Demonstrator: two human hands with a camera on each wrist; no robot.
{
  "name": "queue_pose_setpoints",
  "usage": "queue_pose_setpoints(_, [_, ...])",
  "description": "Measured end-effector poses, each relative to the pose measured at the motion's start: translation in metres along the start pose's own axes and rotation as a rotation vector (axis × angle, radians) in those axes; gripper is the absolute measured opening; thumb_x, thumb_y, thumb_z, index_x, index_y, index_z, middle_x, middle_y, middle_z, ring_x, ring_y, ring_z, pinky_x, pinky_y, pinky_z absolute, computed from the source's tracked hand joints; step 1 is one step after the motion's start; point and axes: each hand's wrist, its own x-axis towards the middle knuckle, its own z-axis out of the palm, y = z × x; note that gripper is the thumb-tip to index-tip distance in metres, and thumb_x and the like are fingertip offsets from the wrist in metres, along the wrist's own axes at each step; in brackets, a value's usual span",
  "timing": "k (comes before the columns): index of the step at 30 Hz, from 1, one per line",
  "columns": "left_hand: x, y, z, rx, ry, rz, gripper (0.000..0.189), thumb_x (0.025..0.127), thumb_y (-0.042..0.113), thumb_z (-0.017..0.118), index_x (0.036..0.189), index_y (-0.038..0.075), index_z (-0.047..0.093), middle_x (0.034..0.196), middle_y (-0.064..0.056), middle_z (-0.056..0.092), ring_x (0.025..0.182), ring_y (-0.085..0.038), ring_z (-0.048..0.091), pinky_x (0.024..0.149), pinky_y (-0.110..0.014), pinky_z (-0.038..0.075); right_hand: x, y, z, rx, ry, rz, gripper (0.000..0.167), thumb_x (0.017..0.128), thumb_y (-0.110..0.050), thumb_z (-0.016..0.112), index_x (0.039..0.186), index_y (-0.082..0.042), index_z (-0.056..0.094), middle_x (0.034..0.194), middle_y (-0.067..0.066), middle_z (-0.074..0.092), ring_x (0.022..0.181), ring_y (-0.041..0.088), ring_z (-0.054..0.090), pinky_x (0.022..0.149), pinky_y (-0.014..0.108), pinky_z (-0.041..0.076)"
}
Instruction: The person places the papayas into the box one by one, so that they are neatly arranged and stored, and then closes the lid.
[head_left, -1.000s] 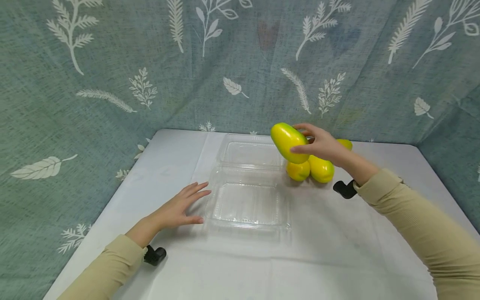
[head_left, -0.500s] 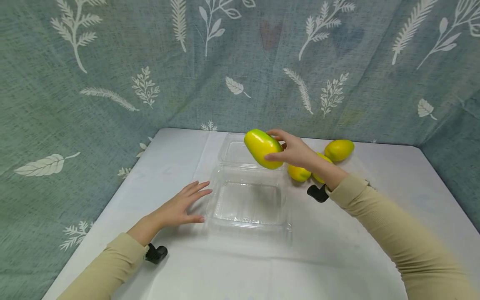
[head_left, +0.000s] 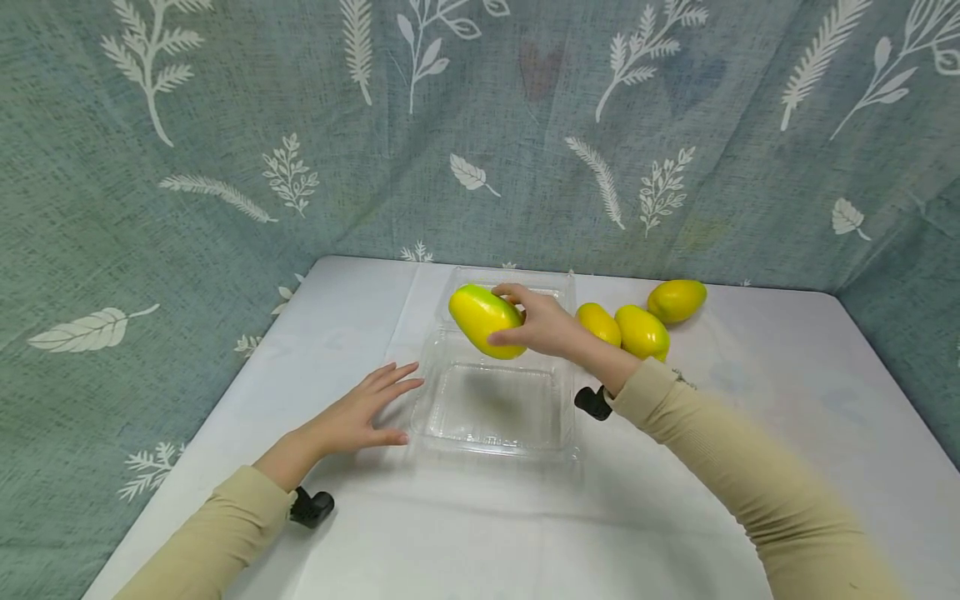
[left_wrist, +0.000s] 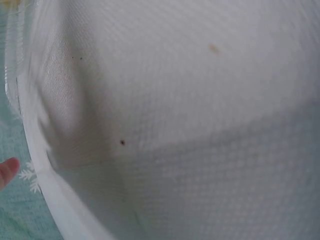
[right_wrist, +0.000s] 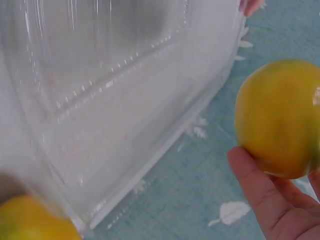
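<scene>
My right hand (head_left: 543, 323) grips a yellow-green mango (head_left: 483, 321) between thumb and fingers, holding it in the air above the clear plastic container (head_left: 491, 408). In the right wrist view the mango (right_wrist: 280, 117) is seen end-on, fingertips against its side. The container lies unfolded, its lid half behind its base. My left hand (head_left: 360, 417) is at the base's left side with fingers spread and nothing in them; whether it touches the rim I cannot tell. Only a fingertip of the left hand (left_wrist: 7, 171) shows in the left wrist view.
Three more mangoes lie right of the container: one by its edge (head_left: 598, 323), a middle mango (head_left: 642, 332) and a farther one (head_left: 677, 301). A white cloth (head_left: 465, 542) covers the table. Behind it hangs a green leaf-patterned curtain (head_left: 480, 125).
My right hand has carried the mango leftward and somewhat down, from above the other mangoes to over the container. The left hand has stayed in place.
</scene>
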Motion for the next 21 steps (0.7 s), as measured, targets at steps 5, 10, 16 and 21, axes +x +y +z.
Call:
queue_pose_setpoints(5, [0.000, -0.001, 0.001, 0.004, -0.004, 0.001, 0.075, 0.077, 0.036, 0.071, 0.139, 0.013, 0.038, 0.149, -0.008, 0.025, 0.134, -0.043, 0.019, 0.102, -0.062, 0.022, 0.005, 0.002, 0.013, -0.015, 0.016, 0.002, 0.069, 0.078, -0.029, 0.072, 0.137, -0.018, 0.038, 0.129, 0.008, 0.050, 0.103, 0.023, 0.054, 0.084, 0.035, 0.048])
queue_pose_setpoints(10, [0.000, -0.003, 0.001, -0.003, 0.002, 0.008, 0.074, 0.076, 0.037, 0.071, 0.139, 0.013, 0.038, 0.149, -0.008, 0.025, 0.134, -0.043, 0.019, 0.102, -0.062, 0.022, 0.010, 0.004, 0.023, -0.012, 0.019, 0.006, 0.069, 0.078, -0.026, 0.073, 0.136, -0.015, 0.039, 0.129, 0.008, 0.051, 0.105, 0.023, 0.052, 0.089, 0.037, 0.046])
queue_pose_setpoints(16, [0.000, -0.002, 0.001, -0.010, 0.003, 0.011, 0.074, 0.077, 0.036, 0.071, 0.139, 0.012, 0.038, 0.149, -0.009, 0.025, 0.134, -0.042, 0.019, 0.103, -0.061, 0.022, 0.015, 0.005, 0.034, -0.018, 0.023, -0.009, 0.070, 0.077, -0.022, 0.073, 0.137, -0.010, 0.038, 0.130, 0.008, 0.050, 0.109, 0.022, 0.050, 0.094, 0.038, 0.043])
queue_pose_setpoints(21, [-0.001, -0.003, 0.001, -0.022, -0.001, 0.005, 0.074, 0.077, 0.037, 0.070, 0.139, 0.014, 0.038, 0.150, -0.007, 0.024, 0.134, -0.042, 0.019, 0.103, -0.061, 0.022, 0.017, 0.006, 0.045, -0.082, 0.000, -0.026, 0.070, 0.077, -0.021, 0.073, 0.136, -0.007, 0.039, 0.129, 0.009, 0.050, 0.109, 0.023, 0.050, 0.095, 0.038, 0.042])
